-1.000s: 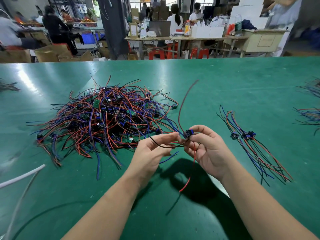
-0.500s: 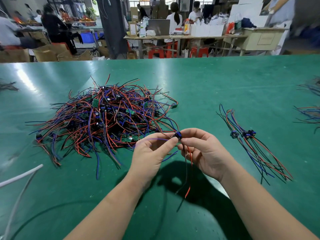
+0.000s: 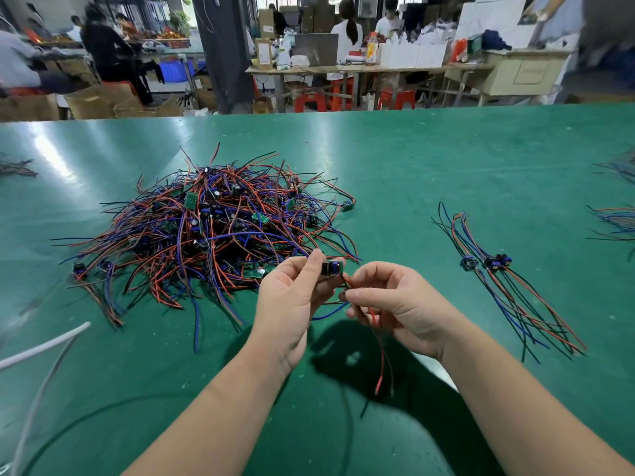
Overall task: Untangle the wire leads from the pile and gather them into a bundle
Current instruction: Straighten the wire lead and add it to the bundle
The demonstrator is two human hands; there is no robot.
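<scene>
Connector point(image 3: 332, 268) now pinched in left hand point(image 3: 292, 304), right hand point(image 3: 395, 304) pinching leads point(image 3: 381, 355), green table point(image 3: 446, 166), workshop point(image 3: 309, 46) behind

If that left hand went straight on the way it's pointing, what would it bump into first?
Probably the right fringe of the wire pile, just beyond the left hand; depth is hard to judge.

Head-worn view, facing forward-down, close over green table point(image 3: 446, 159)
</scene>
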